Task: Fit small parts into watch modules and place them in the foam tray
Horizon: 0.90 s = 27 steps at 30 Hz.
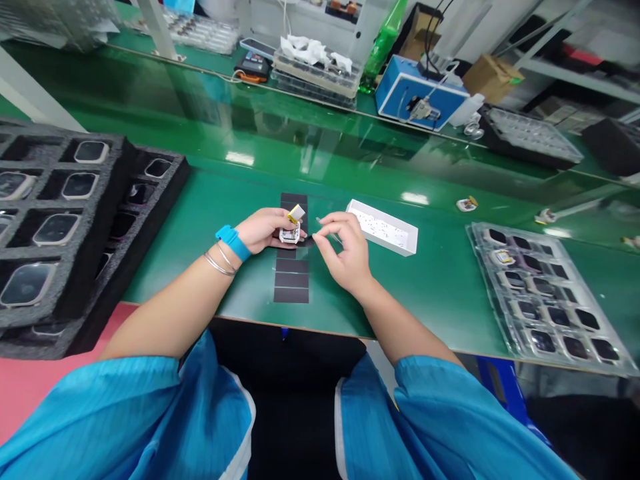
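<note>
My left hand [265, 230] is closed around a small square watch body [290, 233] with a silver and yellow part [296, 213] sticking up from it. It rests over a strip of dark rectangular pads [291, 280] on the green bench. My right hand [345, 250] is pinched on thin tweezers [324, 225] whose tip points toward the watch body. A blue band and two silver bangles circle my left wrist [227, 248].
A white shallow tray [385, 228] of tiny parts lies just right of my hands. Black foam trays [65, 227] holding watch bodies stand at left. A clear blister tray [545, 300] of parts lies at right. A blue machine [410, 93] and stacked trays sit beyond the glass divider.
</note>
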Each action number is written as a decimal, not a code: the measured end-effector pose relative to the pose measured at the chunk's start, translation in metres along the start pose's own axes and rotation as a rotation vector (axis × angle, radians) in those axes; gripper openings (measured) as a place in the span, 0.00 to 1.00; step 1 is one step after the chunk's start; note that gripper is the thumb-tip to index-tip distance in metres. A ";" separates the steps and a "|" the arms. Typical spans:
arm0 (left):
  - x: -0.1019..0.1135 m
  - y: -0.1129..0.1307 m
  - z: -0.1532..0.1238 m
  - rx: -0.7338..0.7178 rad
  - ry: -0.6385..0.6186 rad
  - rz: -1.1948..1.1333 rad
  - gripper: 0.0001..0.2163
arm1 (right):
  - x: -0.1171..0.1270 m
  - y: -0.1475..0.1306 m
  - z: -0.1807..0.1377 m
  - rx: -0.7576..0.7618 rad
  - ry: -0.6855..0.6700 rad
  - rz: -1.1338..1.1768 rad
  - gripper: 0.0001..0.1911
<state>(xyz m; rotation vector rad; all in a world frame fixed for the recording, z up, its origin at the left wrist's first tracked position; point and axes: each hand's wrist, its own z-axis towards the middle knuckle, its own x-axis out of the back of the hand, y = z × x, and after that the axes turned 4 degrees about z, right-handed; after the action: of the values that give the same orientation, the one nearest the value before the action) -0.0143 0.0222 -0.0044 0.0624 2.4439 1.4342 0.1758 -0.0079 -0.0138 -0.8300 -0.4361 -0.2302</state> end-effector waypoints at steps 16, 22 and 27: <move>-0.025 -0.008 -0.003 -0.025 -0.007 0.125 0.04 | -0.010 0.018 0.003 -0.429 -0.107 0.554 0.14; -0.025 -0.009 -0.003 -0.033 0.011 0.099 0.06 | -0.015 0.018 0.002 -0.463 -0.053 0.517 0.14; -0.024 -0.010 -0.002 -0.038 0.013 0.086 0.08 | -0.014 0.016 0.003 -0.494 0.019 0.540 0.16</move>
<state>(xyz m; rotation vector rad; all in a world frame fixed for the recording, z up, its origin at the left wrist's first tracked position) 0.0092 0.0109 -0.0058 0.1524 2.4513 1.5208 0.1684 0.0057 -0.0287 -1.3941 -0.1209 0.1653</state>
